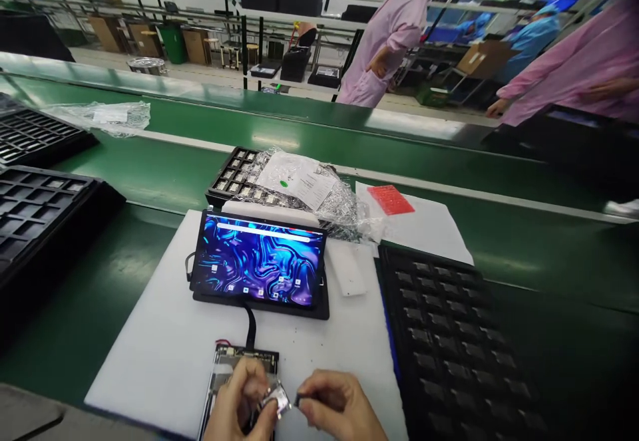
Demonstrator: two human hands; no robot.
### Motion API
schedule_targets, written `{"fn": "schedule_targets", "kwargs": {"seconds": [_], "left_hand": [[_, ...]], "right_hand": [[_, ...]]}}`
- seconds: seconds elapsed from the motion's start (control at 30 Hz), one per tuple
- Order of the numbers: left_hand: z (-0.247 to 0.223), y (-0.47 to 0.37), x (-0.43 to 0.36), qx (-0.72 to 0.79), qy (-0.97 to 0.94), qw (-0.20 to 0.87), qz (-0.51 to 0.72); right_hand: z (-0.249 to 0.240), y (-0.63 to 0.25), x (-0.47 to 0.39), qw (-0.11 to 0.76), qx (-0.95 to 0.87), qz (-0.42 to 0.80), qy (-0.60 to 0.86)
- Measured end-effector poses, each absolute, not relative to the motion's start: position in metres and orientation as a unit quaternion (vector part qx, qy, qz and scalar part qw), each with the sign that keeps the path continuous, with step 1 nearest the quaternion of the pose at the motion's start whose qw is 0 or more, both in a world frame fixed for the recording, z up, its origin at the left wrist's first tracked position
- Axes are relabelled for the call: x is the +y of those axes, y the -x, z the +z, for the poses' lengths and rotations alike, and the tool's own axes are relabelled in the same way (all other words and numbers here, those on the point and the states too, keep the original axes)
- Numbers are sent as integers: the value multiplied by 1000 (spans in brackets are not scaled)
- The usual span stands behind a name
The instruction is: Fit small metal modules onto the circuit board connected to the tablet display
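My left hand (244, 401) is closed around a small shiny silver module (278, 399), pinched between thumb and fingers. Close beside it, my right hand (339, 404) pinches a tiny dark piece (298, 400), whose kind I cannot make out. Under my left hand lies an opened device body with an exposed circuit board (267, 356), partly hidden. A black flat cable (251, 326) runs from that board up to a lit tablet screen (262, 261), which leans tilted on a dark stand. All of this rests on a white foam sheet (144, 348).
On the right lies a black compartment tray (444, 334) of small parts; other black trays (34, 215) are at the left. Behind the screen are another parts tray (232, 175), bubble wrap with a paper label (299, 178) and a red sheet (391, 199). People in pink stand beyond the green bench.
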State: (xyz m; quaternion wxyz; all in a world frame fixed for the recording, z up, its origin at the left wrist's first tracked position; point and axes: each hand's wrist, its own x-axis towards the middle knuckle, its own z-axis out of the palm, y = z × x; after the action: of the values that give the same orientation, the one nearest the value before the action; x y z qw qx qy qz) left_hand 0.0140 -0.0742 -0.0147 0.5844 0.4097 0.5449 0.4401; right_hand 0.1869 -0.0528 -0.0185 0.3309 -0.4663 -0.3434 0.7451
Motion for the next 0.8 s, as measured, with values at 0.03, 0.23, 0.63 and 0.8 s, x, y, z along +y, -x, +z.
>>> {"fn": "schedule_targets", "kwargs": {"seconds": [0.03,0.23,0.63,0.8], "left_hand": [[-11,-13,-73,540,-395,605,433],[1,-4,-70,577,-473,530,403],[4,-6,-74,581,-438,550,409],[3,-5,-75,582,-482,501,421]], "right_hand": [[-17,-184,-52,338,-333,752,458],[-17,-176,-54,368,-287,761,450],[-12,-168,-62,349,-259,768,471],[-12,-164,-62,363,-240,760,482]]}}
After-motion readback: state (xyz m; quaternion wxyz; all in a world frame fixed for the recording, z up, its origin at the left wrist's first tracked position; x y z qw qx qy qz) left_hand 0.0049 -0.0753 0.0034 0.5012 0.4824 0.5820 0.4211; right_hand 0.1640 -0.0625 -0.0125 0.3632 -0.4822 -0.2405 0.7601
